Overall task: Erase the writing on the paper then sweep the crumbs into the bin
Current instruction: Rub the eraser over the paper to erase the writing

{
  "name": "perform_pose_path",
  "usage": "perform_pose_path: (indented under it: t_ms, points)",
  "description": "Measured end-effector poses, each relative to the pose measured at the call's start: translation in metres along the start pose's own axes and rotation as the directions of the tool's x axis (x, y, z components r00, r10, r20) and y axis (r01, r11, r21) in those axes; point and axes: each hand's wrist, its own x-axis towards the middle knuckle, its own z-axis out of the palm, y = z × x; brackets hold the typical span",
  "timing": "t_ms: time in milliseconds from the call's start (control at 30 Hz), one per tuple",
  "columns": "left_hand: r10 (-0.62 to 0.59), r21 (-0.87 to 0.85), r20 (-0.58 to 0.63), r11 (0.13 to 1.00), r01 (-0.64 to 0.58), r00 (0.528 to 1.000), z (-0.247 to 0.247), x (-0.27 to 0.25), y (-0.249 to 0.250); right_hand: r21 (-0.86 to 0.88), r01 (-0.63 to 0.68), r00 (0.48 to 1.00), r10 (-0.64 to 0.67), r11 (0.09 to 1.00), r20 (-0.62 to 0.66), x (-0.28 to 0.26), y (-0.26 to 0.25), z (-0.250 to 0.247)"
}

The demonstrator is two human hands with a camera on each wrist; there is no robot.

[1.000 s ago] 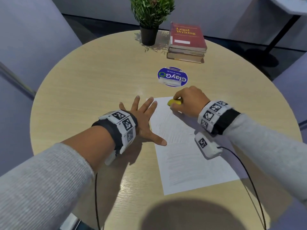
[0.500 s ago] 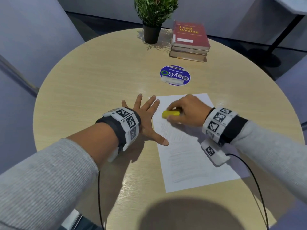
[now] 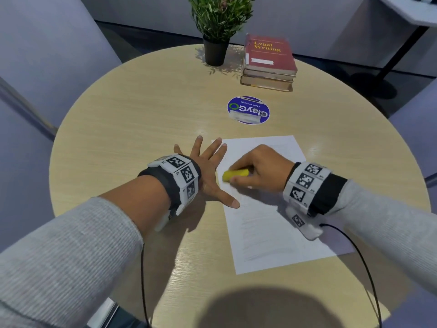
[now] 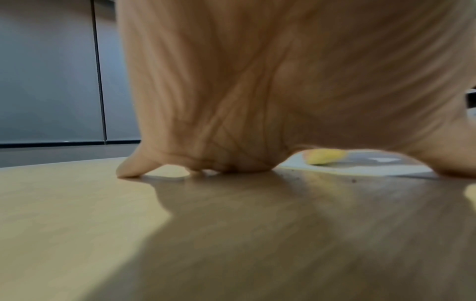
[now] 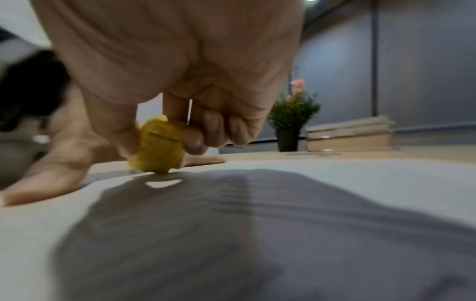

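The right hand [image 3: 262,168] pinched a yellow eraser [image 3: 236,174] against the paper [image 3: 267,223] beside the flat, open left hand [image 3: 208,171] on the desk [image 3: 132,119]. Hard rubbing could crumple or tear the sheet.

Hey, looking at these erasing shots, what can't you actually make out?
- Bin: in no view.
- Writing on the paper: faint lines in the head view, unreadable.
- Crumbs: too small; only specks on the table, left wrist view.
- Eraser contact edge: blurred, right hand covers part.
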Motion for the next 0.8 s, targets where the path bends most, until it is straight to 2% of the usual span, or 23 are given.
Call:
perform_pose_path:
  t_ms: [67, 133, 200, 300, 333, 433, 467, 533, 600, 700, 733, 800]
  points:
    - [0.002, -0.001, -0.009, 1.0, -0.002, 1.0, 0.0, 0.0, 0.0, -0.03, -0.074, 0.995, 0.072, 0.997, -0.074, 0.002, 0.005, -0.004]
    - [0.001, -0.001, -0.008, 1.0, -0.001, 1.0, 0.001, 0.0, 0.0, -0.033, -0.004, 1.0, 0.003, 0.999, -0.008, -0.002, 0.001, -0.001]
    - [0.002, 0.001, -0.008, 1.0, -0.002, 1.0, 0.0, 0.0, 0.0, 0.053, 0.067, 0.996, -0.07, 0.996, 0.062, -0.008, -0.006, 0.003]
    - [0.003, 0.001, -0.01, 1.0, -0.003, 1.0, 0.0, -0.001, 0.001, 0.034, -0.063, 0.995, 0.066, 0.997, -0.075, -0.003, 0.007, -0.004]
    - [0.002, 0.003, -0.009, 1.0, -0.001, 1.0, 0.0, -0.001, 0.001, 0.003, -0.065, 0.995, 0.065, 0.998, -0.081, -0.003, 0.008, -0.004]
    - [-0.003, 0.009, 0.005, 1.0, 0.003, 1.0, -0.001, 0.0, 0.001, 0.072, 0.049, 0.996, -0.054, 0.996, 0.07, -0.012, -0.002, 0.002]
    - [-0.004, 0.011, 0.005, 1.0, 0.004, 1.0, -0.001, 0.0, 0.001, 0.106, 0.041, 0.995, -0.051, 0.994, 0.088, -0.013, -0.002, 0.001]
    - [-0.001, 0.013, -0.001, 1.0, 0.001, 1.0, -0.001, 0.0, 0.002, 0.13, -0.067, 0.998, 0.065, 0.989, 0.016, -0.008, 0.009, -0.006]
    - [-0.001, 0.014, -0.006, 1.0, 0.001, 1.0, 0.0, 0.0, 0.001, 0.056, -0.099, 0.994, 0.102, 0.993, -0.05, -0.007, 0.011, -0.008]
    - [-0.004, 0.018, -0.001, 1.0, 0.004, 1.0, 0.0, 0.0, 0.001, 0.096, 0.003, 0.997, -0.011, 0.995, 0.079, -0.016, -0.002, 0.001]
    - [-0.004, 0.023, 0.0, 1.0, 0.004, 1.0, -0.001, 0.0, 0.0, 0.124, -0.003, 0.994, -0.011, 0.992, 0.108, -0.017, -0.004, 0.001]
    - [-0.007, 0.025, 0.016, 1.0, 0.007, 1.0, -0.003, -0.001, 0.001, 0.101, -0.112, 0.994, 0.11, 0.989, 0.023, -0.009, 0.009, -0.006]
